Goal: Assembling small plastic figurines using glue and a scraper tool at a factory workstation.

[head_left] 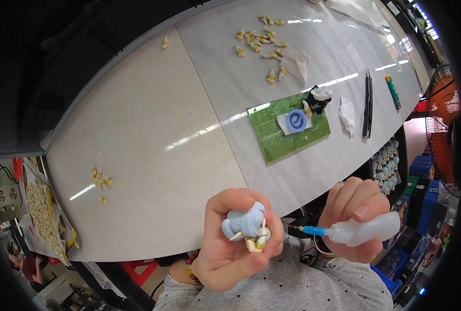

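Note:
My left hand (230,254) is wrapped round a small figurine (245,224) with pale blue hair, a pointed ear and a white and gold body. Its face is turned toward the right. In my right hand (356,210) is a white squeeze bottle (365,230), lying nearly level. The bottle's blue needle tip (313,230) points left at the figurine, with a gap between them. Both hands are held over the near edge of the table, in front of a grey dotted shirt.
A green mat (274,145) bears a blue round piece (296,121) and a dark cloth-like bundle (317,101). Small doll parts lie at the back (253,44) and left (101,179). Black tweezers (368,106) and a green tube (392,92) lie right. An orange fan (442,124) stands beyond.

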`<state>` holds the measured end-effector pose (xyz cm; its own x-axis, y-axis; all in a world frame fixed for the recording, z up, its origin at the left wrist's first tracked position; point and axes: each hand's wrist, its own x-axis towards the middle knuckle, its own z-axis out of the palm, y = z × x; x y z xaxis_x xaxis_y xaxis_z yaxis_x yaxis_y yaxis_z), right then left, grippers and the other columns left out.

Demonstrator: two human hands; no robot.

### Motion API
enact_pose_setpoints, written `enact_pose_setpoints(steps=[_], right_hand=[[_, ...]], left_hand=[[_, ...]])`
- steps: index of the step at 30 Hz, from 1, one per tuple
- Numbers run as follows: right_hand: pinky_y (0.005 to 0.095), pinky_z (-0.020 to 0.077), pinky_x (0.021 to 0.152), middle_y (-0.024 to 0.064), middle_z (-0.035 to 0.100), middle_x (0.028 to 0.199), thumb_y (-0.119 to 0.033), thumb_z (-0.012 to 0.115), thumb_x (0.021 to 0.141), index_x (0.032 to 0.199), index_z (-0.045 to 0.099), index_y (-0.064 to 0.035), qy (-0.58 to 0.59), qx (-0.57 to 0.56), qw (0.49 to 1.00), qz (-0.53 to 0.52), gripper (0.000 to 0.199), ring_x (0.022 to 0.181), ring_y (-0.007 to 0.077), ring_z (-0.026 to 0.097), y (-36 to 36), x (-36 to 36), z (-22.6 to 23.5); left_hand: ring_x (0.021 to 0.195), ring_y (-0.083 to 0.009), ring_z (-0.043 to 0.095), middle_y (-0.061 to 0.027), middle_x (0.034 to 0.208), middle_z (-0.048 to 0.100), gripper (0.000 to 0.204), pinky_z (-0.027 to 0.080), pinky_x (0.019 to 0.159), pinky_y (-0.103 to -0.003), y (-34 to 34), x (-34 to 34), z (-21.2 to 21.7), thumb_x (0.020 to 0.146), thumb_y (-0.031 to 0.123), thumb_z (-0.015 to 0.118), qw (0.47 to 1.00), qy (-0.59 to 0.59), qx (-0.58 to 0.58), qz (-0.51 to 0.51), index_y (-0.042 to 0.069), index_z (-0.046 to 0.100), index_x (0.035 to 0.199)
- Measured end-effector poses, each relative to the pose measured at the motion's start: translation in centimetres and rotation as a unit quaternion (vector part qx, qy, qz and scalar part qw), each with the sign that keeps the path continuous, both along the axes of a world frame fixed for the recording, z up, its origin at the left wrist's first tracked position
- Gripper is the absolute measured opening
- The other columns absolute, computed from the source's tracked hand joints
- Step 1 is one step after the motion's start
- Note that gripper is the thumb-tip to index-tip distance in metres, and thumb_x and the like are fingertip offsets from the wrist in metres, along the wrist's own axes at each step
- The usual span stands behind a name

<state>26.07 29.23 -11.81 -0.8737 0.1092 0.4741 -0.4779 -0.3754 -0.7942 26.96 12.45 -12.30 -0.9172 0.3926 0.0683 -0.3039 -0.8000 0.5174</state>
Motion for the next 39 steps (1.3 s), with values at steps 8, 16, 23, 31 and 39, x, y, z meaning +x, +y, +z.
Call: enact_pose_setpoints(steps=[8, 16, 23, 31, 39], right_hand=[[0.0216, 0.0302, 0.040, 0.0043, 0.047, 0.066, -0.044, 0.058, 0.077, 0.086, 0.053, 0.0035, -0.017, -0.011, 0.999, -0.031, 0.048, 0.050, 0.0109, 0.042, -0.4, 0.1, 0.3], [0.0218, 0.0332, 0.043, 0.0048, 0.050, 0.067, -0.042, 0.058, 0.077, 0.087, 0.054, 0.0038, -0.006, -0.011, 1.000, 0.002, 0.047, 0.053, 0.0116, 0.046, -0.3, 0.1, 0.2], [0.0199, 0.0275, 0.040, 0.0014, 0.043, 0.062, -0.042, 0.056, 0.078, 0.080, 0.051, -0.0034, -0.026, 0.013, 0.999, 0.027, 0.039, 0.049, 0.0089, 0.040, -0.7, -0.1, 0.3], [0.0222, 0.0335, 0.042, 0.0046, 0.052, 0.065, -0.044, 0.058, 0.077, 0.084, 0.056, 0.0020, -0.047, -0.027, 0.998, 0.015, 0.047, 0.052, 0.0122, 0.047, -0.5, 0.2, 0.6], [0.0199, 0.0266, 0.040, 0.0014, 0.042, 0.060, -0.040, 0.054, 0.080, 0.078, 0.050, -0.0045, -0.080, -0.023, 0.996, 0.017, 0.036, 0.047, 0.0079, 0.039, -1.0, 0.2, 1.1]], left_hand=[[0.067, -0.0132, 0.044, -0.0121, 0.100, 0.037, 0.055, 0.037, 0.057, -0.027, -0.2, -0.1, -0.7, 0.078, 0.006, 0.055, 0.997, 0.001, 0.062, -0.047, 0.008, 0.021, 0.120], [0.065, -0.0108, 0.044, -0.0123, 0.096, 0.038, 0.058, 0.036, 0.054, -0.022, -0.5, -0.1, 0.0, 0.069, -0.010, 0.057, 0.997, -0.033, 0.043, -0.054, 0.007, 0.025, 0.115], [0.060, -0.0074, 0.043, -0.0119, 0.093, 0.039, 0.054, 0.035, 0.053, -0.020, -0.7, -0.3, 0.5, 0.068, -0.012, 0.058, 0.998, -0.027, 0.010, -0.060, 0.006, 0.028, 0.109], [0.063, -0.0061, 0.042, -0.0107, 0.092, 0.040, 0.051, 0.034, 0.056, -0.019, -0.8, -0.2, 0.6, 0.069, -0.012, 0.058, 0.998, -0.008, -0.013, -0.062, 0.007, 0.030, 0.107], [0.060, -0.0048, 0.037, -0.0087, 0.086, 0.041, 0.047, 0.031, 0.053, -0.019, -0.9, -0.2, 0.7, 0.070, -0.012, 0.056, 0.997, 0.000, -0.025, -0.068, 0.007, 0.030, 0.105]])
